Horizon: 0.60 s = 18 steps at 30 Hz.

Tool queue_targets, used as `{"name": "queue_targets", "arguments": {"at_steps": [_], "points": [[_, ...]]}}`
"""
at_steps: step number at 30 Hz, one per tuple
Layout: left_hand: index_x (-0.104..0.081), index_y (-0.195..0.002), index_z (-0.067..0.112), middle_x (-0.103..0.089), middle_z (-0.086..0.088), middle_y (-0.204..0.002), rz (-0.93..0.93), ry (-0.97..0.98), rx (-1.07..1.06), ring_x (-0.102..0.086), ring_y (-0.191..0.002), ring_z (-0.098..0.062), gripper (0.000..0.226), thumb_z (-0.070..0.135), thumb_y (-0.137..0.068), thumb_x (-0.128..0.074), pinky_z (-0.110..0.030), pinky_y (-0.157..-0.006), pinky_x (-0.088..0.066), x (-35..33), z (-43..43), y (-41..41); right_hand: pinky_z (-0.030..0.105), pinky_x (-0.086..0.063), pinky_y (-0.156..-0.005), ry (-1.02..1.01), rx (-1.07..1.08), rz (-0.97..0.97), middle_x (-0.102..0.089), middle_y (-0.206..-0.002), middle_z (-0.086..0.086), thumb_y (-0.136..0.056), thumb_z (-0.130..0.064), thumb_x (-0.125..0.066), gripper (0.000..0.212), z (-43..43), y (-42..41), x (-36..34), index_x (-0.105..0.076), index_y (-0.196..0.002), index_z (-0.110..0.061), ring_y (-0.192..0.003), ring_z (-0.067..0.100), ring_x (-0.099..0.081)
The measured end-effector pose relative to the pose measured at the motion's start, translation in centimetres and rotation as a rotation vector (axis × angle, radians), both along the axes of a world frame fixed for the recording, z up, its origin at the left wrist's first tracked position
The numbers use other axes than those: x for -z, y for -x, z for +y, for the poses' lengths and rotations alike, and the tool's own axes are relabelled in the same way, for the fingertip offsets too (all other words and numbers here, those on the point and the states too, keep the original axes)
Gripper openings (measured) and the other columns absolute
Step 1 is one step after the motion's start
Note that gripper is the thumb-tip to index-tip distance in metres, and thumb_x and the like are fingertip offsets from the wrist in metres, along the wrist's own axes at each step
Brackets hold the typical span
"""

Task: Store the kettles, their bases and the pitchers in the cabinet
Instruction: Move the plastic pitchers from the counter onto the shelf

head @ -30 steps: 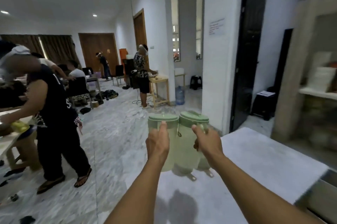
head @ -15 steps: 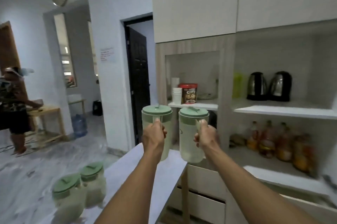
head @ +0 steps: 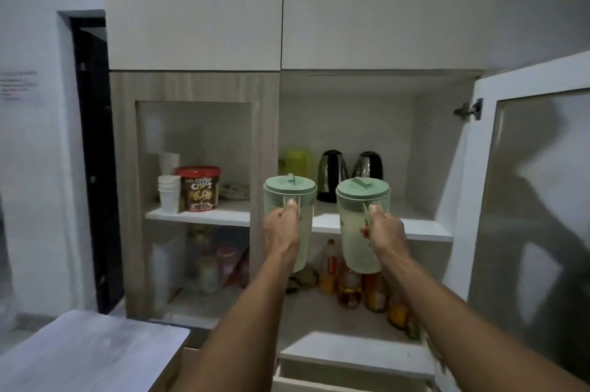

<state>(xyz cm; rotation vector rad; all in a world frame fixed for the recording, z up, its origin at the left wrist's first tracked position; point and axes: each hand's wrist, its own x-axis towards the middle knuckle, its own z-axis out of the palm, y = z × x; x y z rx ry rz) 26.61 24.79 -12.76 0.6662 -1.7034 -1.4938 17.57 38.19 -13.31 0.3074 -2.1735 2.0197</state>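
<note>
Before cabinet (head: pixel 351 88), pale-green lidded pitchers (head: pixel 362 225)

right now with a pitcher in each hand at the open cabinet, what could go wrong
1. The two kettles already stand at the back of the shelf, so a pitcher pushed in deep could knock them.
2. The left pitcher sits in front of the wooden divider; moved straight ahead it might hit it.
3. Both hands are full, the right one holding the right pitcher, so neither could catch a slip.

White wall (head: pixel 38 168), dark doorway (head: pixel 95 152) left, grey table (head: pixel 79 353), dim light.
</note>
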Motion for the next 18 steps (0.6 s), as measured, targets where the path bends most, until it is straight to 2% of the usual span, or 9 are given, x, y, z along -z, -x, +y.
{"name": "queue_targets", "arguments": {"at_steps": [4, 7, 9, 12, 15, 18], "points": [[-0.062, -0.084, 0.012, -0.054, -0.003, -0.074, 0.009, 0.025, 0.071, -0.048, -0.067, -0.016, 0.04, 0.042, -0.098, -0.041, -0.03, -0.061, -0.039, -0.7, 0.3, 7.4, 0.035, -0.039, -0.074, 0.022, 0.05, 0.009, -0.063, -0.084, 0.01, -0.103, -0.039, -0.035, 0.039, 0.6, 7.3, 0.0, -0.056, -0.08, -0.015, -0.081, 0.025, -0.058], [-0.068, -0.09, 0.005, -0.057, -0.004, -0.078, 0.0, 0.039, 0.1, -0.049, -0.066, -0.015, 0.046, 0.042, -0.098, -0.042, -0.028, -0.056, -0.036, -0.8, -0.3, 13.3, 0.035, -0.039, -0.075, 0.023, 0.083, 0.003, -0.064, -0.087, 0.009, -0.103, -0.04, -0.036, 0.04, 0.2, 12.5, 0.3, -0.06, -0.096, -0.009, -0.084, 0.026, -0.059], [-0.068, -0.094, 0.002, -0.057, -0.005, -0.08, -0.008, 0.055, 0.134, -0.047, -0.064, -0.015, 0.048, 0.042, -0.098, -0.042, -0.029, -0.054, -0.034, -0.7, -0.9, 17.4, 0.034, -0.039, -0.074, 0.023, 0.114, 0.008, -0.066, -0.091, 0.01, -0.103, -0.041, -0.036, 0.04, -0.1, 15.9, 0.6, -0.06, -0.099, -0.009, -0.086, 0.026, -0.059], [-0.061, -0.084, 0.011, -0.054, -0.006, -0.078, -0.032, 0.083, 0.228, -0.046, -0.064, -0.017, 0.039, 0.042, -0.098, -0.043, -0.031, -0.057, -0.036, -0.6, -1.6, 23.9, 0.035, -0.04, -0.074, 0.013, 0.17, 0.004, -0.066, -0.091, 0.011, -0.103, -0.041, -0.035, 0.041, -0.2, 20.9, 0.5, -0.06, -0.095, -0.009, -0.085, 0.026, -0.059], [-0.057, -0.078, 0.011, -0.053, -0.005, -0.076, -0.035, 0.082, 0.319, -0.046, -0.065, -0.017, 0.039, 0.042, -0.098, -0.044, -0.033, -0.061, -0.036, -0.5, -1.4, 30.2, 0.038, -0.043, -0.075, 0.006, 0.236, -0.008, -0.066, -0.09, 0.011, -0.102, -0.041, -0.036, 0.039, 0.0, 25.9, 0.7, -0.057, -0.083, -0.015, -0.081, 0.025, -0.059], [-0.054, -0.077, 0.011, -0.051, -0.005, -0.073, -0.056, 0.017, 0.427, -0.046, -0.065, -0.018, 0.036, 0.039, -0.098, -0.045, -0.033, -0.061, -0.035, 0.4, -0.4, 35.7, 0.044, -0.048, -0.083, 0.025, 0.3, -0.061, -0.067, -0.087, 0.012, -0.101, -0.041, -0.037, 0.04, 0.2, 30.5, 1.6, -0.059, -0.084, -0.013, -0.081, 0.026, -0.061]]}}
